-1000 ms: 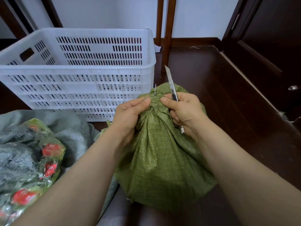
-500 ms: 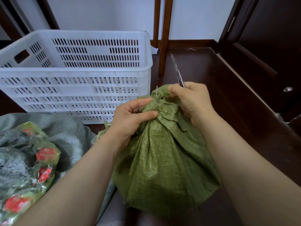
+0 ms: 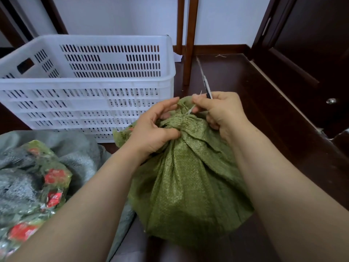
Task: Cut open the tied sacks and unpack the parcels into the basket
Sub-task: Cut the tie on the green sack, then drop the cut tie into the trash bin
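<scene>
A green woven sack (image 3: 190,178) stands on the dark floor in front of me, its neck gathered and bound with a pale tie (image 3: 190,111). My left hand (image 3: 153,129) grips the bunched neck from the left. My right hand (image 3: 221,112) holds a utility knife (image 3: 205,82), blade pointing up and away, while its thumb and forefinger pinch the end of the tie. The white slatted basket (image 3: 90,87) stands behind the sack at the left; no parcels show inside it.
At the lower left lies a grey sack (image 3: 79,154) with a green and red packaged parcel (image 3: 37,186) on it. Two wooden legs (image 3: 188,40) rise behind the sack. A dark door (image 3: 309,53) and its raised threshold run along the right.
My right hand has shifted to pinch the tie and pulls it up and right, the knife still in its grip. My left hand has closed tighter on the sack's neck.
</scene>
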Demonstrator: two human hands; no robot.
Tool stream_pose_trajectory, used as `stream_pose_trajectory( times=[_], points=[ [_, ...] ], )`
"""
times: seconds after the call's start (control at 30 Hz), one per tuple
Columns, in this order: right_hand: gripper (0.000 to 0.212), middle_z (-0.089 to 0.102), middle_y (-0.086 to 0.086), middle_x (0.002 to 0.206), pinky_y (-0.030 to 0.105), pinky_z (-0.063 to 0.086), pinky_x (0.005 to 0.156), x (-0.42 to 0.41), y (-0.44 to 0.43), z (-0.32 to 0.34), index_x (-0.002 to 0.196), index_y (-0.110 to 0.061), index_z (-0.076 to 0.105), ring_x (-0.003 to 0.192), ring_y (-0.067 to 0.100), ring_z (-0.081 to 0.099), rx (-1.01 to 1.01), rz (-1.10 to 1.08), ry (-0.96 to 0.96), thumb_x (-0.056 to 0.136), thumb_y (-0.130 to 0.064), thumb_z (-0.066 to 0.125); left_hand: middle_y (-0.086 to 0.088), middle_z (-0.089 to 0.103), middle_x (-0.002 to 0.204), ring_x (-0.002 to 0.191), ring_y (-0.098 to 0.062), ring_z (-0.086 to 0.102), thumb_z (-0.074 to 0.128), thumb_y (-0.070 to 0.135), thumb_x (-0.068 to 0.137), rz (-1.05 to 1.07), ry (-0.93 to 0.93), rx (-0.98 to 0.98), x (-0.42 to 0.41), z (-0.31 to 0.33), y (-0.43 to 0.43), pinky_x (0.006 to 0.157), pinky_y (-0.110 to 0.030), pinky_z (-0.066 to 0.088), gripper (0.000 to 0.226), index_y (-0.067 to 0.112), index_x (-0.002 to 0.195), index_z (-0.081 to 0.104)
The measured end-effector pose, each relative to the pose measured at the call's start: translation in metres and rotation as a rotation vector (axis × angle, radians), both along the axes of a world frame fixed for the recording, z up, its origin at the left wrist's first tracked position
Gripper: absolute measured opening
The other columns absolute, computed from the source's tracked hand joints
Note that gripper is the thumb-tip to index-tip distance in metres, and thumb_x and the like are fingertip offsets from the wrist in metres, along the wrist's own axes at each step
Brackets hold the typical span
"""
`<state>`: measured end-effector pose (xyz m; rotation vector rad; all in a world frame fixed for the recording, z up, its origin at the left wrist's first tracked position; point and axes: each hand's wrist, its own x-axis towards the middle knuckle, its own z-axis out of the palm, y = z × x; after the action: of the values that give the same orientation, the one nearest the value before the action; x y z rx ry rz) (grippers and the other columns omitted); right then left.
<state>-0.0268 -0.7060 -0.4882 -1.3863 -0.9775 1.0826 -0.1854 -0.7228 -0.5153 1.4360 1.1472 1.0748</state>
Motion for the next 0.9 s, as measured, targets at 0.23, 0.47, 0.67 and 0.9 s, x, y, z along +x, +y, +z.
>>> stream_pose_trajectory(
  times=[0.23, 0.47, 0.67, 0.9],
  points=[
    [0.019, 0.064, 0.003, 0.063, 0.013, 0.018, 0.030, 0.009, 0.018, 0.002, 0.093, -0.002, 0.066, 0.030, 0.004, 0.030, 0.047, -0.084, 0.120, 0.086, -0.020, 0.069, 0.010, 0.056, 0.083, 0.071, -0.008, 0.050, 0.087, 0.013, 0.062, 0.194, 0.396, 0.190, -0.021, 0.002, 0.017, 0.077, -0.030, 0.049, 0.044, 0.042, 0.081, 0.061],
    [0.012, 0.067, 0.002, 0.066, 0.013, 0.020, 0.027, 0.004, 0.052, 0.003, 0.085, -0.007, 0.063, 0.032, 0.001, 0.038, -0.052, -0.037, 0.328, 0.086, -0.017, 0.068, 0.001, 0.067, 0.110, 0.100, -0.013, 0.057, 0.072, 0.016, 0.082, 0.078, 0.728, 0.212, -0.034, 0.025, 0.044, 0.094, -0.025, 0.040, 0.031, 0.018, 0.113, 0.070],
    [0.012, 0.069, 0.011, 0.076, 0.013, 0.021, 0.028, 0.000, 0.076, 0.022, 0.086, -0.006, 0.060, 0.030, 0.000, 0.038, -0.278, -0.142, 0.354, 0.085, -0.013, 0.069, -0.004, 0.068, 0.102, 0.090, -0.018, 0.061, 0.075, 0.001, 0.076, -0.098, 0.957, 0.048, -0.029, 0.085, 0.081, 0.084, -0.024, 0.046, 0.037, 0.014, 0.110, 0.069],
    [0.011, 0.065, 0.007, 0.074, 0.015, 0.020, 0.027, 0.021, 0.065, 0.067, 0.087, -0.005, 0.064, 0.029, 0.001, 0.039, -0.449, -0.238, 0.507, 0.086, -0.014, 0.069, -0.007, 0.066, 0.121, 0.113, -0.021, 0.061, 0.068, 0.001, 0.082, -0.194, 1.034, 0.064, -0.017, 0.158, 0.097, 0.101, -0.027, 0.040, 0.036, 0.010, 0.117, 0.067]
  ],
)
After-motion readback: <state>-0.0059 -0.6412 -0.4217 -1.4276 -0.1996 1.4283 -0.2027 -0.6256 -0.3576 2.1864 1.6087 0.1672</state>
